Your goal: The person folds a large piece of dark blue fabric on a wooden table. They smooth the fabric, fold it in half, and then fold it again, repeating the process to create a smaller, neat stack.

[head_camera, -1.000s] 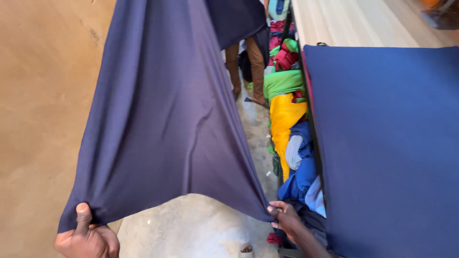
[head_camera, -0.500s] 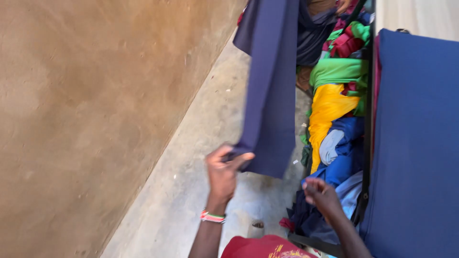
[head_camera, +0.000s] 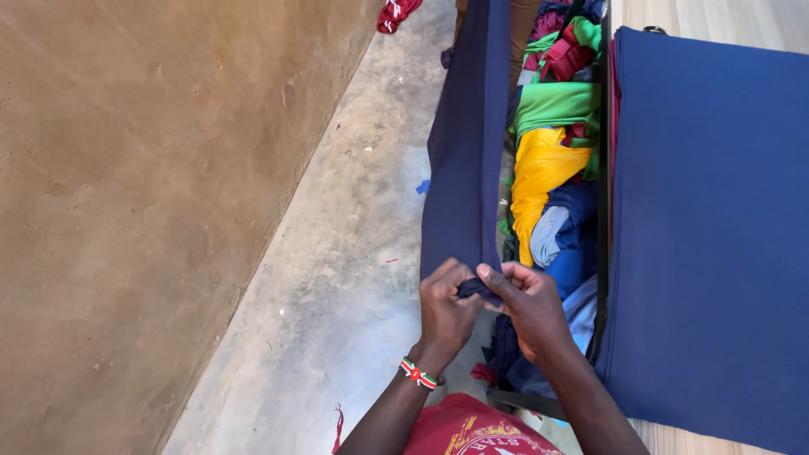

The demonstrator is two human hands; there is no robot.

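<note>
Right hand [head_camera: 531,305] now beside left hand [head_camera: 447,307], both pinching folded, limp navy cloth [head_camera: 465,160].

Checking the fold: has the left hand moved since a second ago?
Yes. The left hand swung right, away from the brown wall, meeting the right hand on the navy cloth.

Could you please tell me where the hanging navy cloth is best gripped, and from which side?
Probably at its near end, where both hands already pinch it: left hand and right hand meet there. The navy cloth hangs folded narrow, so come from below, one hand on each side.
</note>
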